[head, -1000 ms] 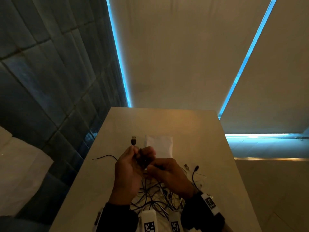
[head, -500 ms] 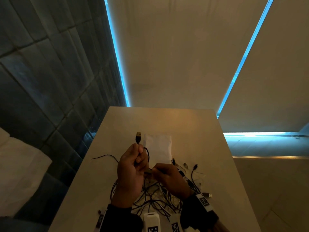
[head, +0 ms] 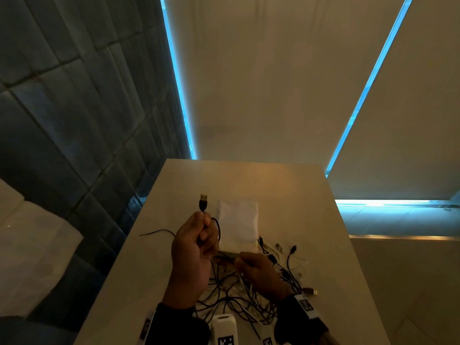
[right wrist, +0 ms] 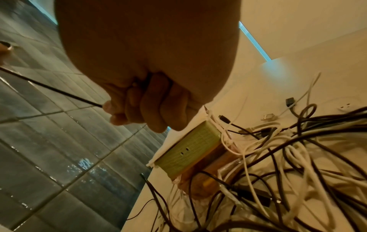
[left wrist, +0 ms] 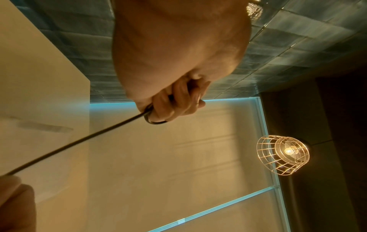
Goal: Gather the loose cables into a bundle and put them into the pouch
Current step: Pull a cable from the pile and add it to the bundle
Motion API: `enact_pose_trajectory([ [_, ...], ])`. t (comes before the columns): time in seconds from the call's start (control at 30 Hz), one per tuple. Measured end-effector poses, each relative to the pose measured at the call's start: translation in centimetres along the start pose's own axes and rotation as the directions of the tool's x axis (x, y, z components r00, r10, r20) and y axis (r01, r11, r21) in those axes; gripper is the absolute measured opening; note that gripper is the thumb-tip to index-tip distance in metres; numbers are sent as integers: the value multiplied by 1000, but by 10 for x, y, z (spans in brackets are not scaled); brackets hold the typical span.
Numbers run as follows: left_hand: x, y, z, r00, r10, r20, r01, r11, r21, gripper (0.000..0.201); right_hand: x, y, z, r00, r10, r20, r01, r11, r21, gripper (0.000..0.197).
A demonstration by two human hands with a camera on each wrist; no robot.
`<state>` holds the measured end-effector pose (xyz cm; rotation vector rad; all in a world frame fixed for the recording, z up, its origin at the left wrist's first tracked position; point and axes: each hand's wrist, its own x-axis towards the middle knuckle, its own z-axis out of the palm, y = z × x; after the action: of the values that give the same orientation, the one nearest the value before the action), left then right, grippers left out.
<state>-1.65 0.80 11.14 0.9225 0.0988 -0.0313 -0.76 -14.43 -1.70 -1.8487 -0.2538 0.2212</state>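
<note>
My left hand (head: 199, 235) is raised above the table and grips a black cable just below its USB plug (head: 203, 202), which sticks up past the fingers. From the left fist (left wrist: 174, 103) that black cable (left wrist: 79, 141) runs taut to my right hand (head: 251, 267), low over the pile. The right hand (right wrist: 139, 108) pinches the same cable (right wrist: 49, 87). A tangle of black and white cables (head: 249, 295) lies on the table under both hands. The white pouch (head: 237, 224) lies flat just beyond the pile, with its mouth end (right wrist: 188, 149) near my right hand.
The beige table (head: 286, 190) is narrow, with a dark tiled wall (head: 74, 108) along its left edge and blue-lit panels behind. A thin black cable end (head: 154, 232) trails left. Loose plugs (head: 311, 291) lie at the pile's right. A caged lamp (left wrist: 284, 155) hangs overhead.
My hands have drawn apart: the left lifted the USB end up and away, the right slid down along the cable toward the pile, stretching the cable between them.
</note>
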Motion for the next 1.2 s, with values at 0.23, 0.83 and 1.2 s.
enact_pose_trajectory([
  [0.23,2,-4,-10,997,-12,-81,27,983,184,31,-23,9,-37,997,18,-79,-25,995,-92,45],
  [0.83,-5,-6,5,999,36,18,-39,954,298,30,-94,51,-102,646,735,206,-586,650,-483,31],
  [1.2,-11,2,-3,998,29,-52,-15,970,241,28,12,57,-110,913,370,-173,-401,727,-558,21],
])
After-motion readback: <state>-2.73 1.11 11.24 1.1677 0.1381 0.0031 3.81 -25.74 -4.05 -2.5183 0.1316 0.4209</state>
